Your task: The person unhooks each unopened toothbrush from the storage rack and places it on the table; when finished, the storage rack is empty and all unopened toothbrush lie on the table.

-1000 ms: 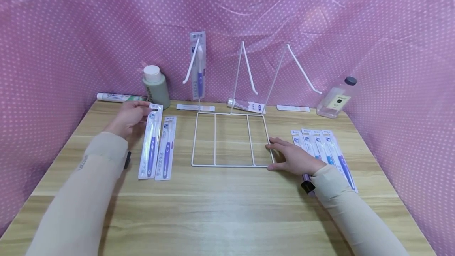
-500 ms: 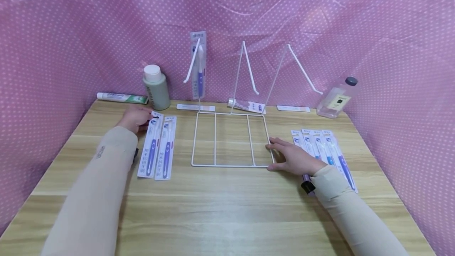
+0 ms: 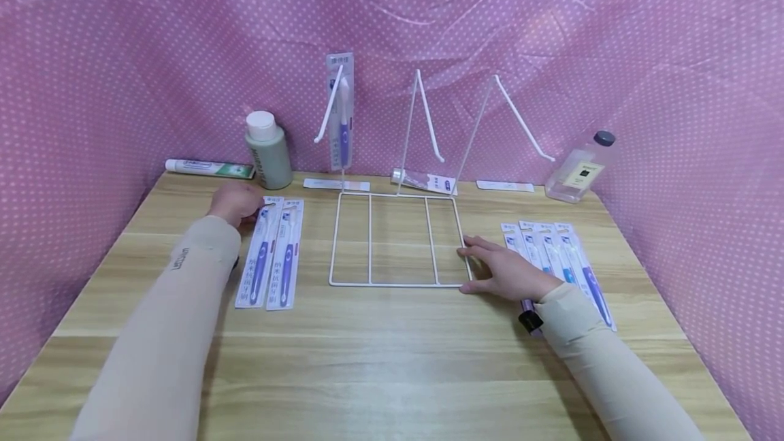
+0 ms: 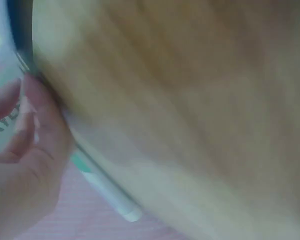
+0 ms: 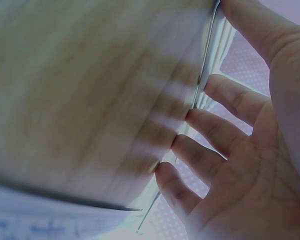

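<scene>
A green bottle (image 3: 267, 149) with a white cap stands beside a toothpaste tube (image 3: 208, 168) at the back left. A clear bottle (image 3: 578, 169) sits back right. Pink dotted cloth (image 3: 674, 87) surrounds the wooden table (image 3: 392, 366).

My desk (image 3: 392, 359) is smooth, pale wood with lines in it. The rack (image 3: 395, 240) is thin white wire. The toothbrush packs (image 3: 272, 254) are shiny plastic. The pink dotted cloth (image 3: 551, 33) looks soft.
</scene>
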